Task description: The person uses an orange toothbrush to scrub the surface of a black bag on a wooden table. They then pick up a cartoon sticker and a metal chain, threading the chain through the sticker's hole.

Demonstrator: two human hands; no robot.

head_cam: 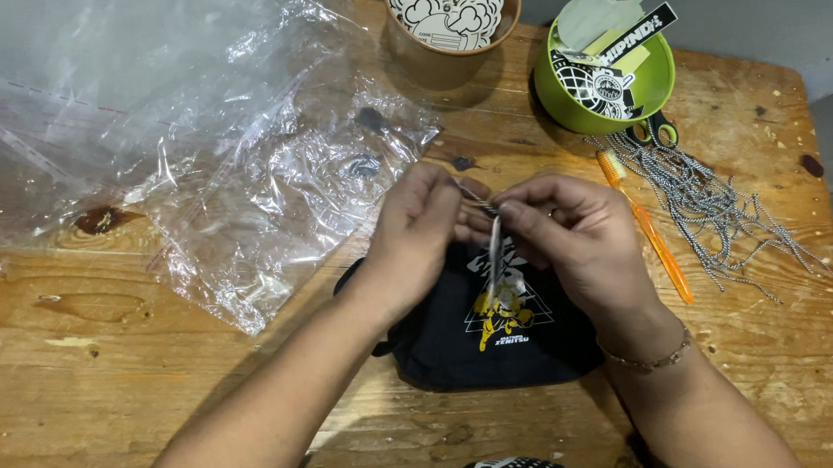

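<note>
A short striped cord (pixel 494 242) is pinched at its top between the closed fingertips of the left hand (pixel 418 226) and the right hand (pixel 575 230), and hangs over a black pouch (pixel 490 333) lying near on the table (pixel 66 365). The pouch is partly hidden by both hands. More cords (pixel 715 203) lie at the right by an orange toothbrush (pixel 653 233). Clear bags (pixel 167 135) are spread at the far left.

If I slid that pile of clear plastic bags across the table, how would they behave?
The clear plastic bags look thin and crinkled, so they would probably be very light and floppy, buckling rather than sliding as one. Their glossy, overlapping sheets suggest they may slip over each other on the wooden table.
</note>
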